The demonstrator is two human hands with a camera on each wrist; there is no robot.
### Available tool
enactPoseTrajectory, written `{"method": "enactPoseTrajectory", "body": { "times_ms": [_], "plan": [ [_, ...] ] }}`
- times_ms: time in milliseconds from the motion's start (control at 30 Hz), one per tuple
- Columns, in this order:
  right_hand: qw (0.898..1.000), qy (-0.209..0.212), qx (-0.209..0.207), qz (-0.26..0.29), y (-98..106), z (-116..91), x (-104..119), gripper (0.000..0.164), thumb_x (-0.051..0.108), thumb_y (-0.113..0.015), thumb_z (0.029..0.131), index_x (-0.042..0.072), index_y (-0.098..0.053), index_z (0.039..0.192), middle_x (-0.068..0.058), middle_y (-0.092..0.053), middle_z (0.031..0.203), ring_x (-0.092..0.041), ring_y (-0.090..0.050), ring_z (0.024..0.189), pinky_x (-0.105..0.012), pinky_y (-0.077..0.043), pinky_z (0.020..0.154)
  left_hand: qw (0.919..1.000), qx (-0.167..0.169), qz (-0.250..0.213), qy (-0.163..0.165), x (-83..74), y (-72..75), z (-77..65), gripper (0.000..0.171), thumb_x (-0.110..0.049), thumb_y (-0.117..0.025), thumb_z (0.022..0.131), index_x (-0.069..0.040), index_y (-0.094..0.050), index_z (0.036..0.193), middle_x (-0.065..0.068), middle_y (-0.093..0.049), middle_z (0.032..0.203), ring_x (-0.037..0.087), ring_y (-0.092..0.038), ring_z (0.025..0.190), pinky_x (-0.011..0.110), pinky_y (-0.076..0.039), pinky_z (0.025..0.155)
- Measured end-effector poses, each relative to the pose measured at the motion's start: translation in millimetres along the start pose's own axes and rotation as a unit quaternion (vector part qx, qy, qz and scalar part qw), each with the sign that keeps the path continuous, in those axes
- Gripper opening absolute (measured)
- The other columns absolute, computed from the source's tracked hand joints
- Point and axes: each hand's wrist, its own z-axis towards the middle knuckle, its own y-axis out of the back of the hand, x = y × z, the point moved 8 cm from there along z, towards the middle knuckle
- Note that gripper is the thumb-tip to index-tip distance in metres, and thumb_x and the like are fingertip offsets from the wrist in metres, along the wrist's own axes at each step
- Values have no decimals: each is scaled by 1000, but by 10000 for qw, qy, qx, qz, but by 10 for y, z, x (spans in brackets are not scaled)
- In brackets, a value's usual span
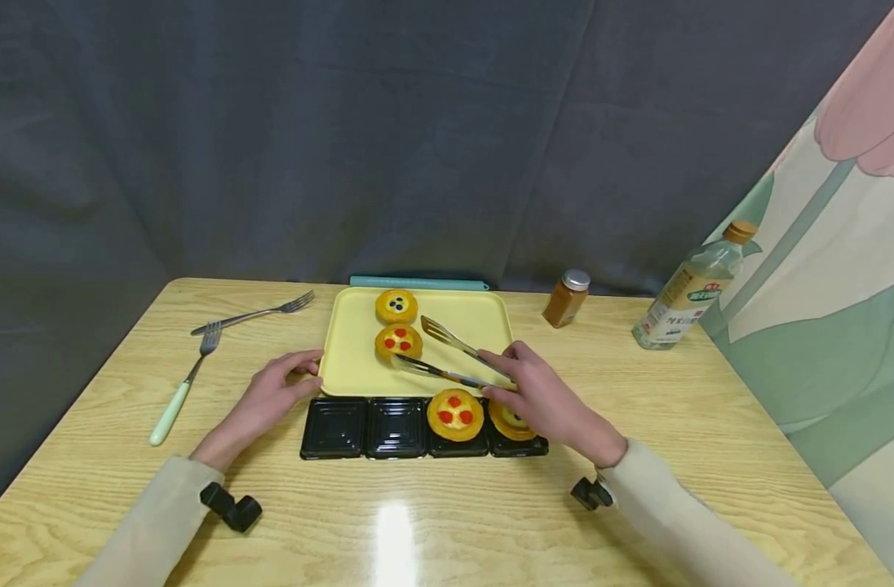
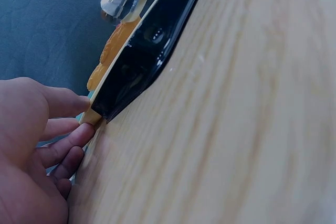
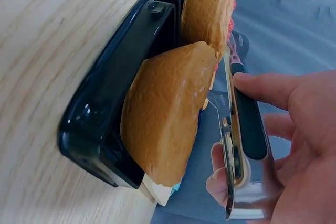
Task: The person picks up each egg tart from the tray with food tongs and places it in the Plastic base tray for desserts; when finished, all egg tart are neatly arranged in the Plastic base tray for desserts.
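Note:
My right hand (image 1: 538,399) grips metal serving tongs (image 3: 247,114), thumb on a dark handle pad in the right wrist view. The tongs' two arms are spread over a yellow tray (image 1: 462,314), tips beside a tart with red pieces (image 1: 398,333). Behind it on the tray sits a tart with dark berries (image 1: 396,306). My left hand (image 1: 281,387) pinches the tray's near left corner between thumb and fingers. Before the tray lies a black four-part container (image 1: 334,428); its third compartment holds a red-topped tart (image 1: 455,414), the rightmost another tart (image 1: 513,424), partly hidden by my right hand.
Two forks, one metal (image 1: 259,312) and one green-handled (image 1: 179,399), lie at the left. A teal bar (image 1: 419,284) lies behind the tray. To the right stand a brown jar (image 1: 566,299) and a labelled bottle (image 1: 691,289). A dark curtain (image 1: 344,147) hangs behind the table.

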Motion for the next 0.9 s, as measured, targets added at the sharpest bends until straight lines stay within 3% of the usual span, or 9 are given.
{"method": "enactPoseTrajectory", "body": {
  "times_ms": [900],
  "plan": [
    [9987,358,-116,-356,-55,81,111,46,14,-72,95,0,-61,138,-14,-54,97,-18,-46,76,-28,-44,64,10000,-22,26,34,13,7,-3,51,-14,-65,99,4,-51,144,14,-61,117,34,-52,117,55,-35,102]
  ]
}}
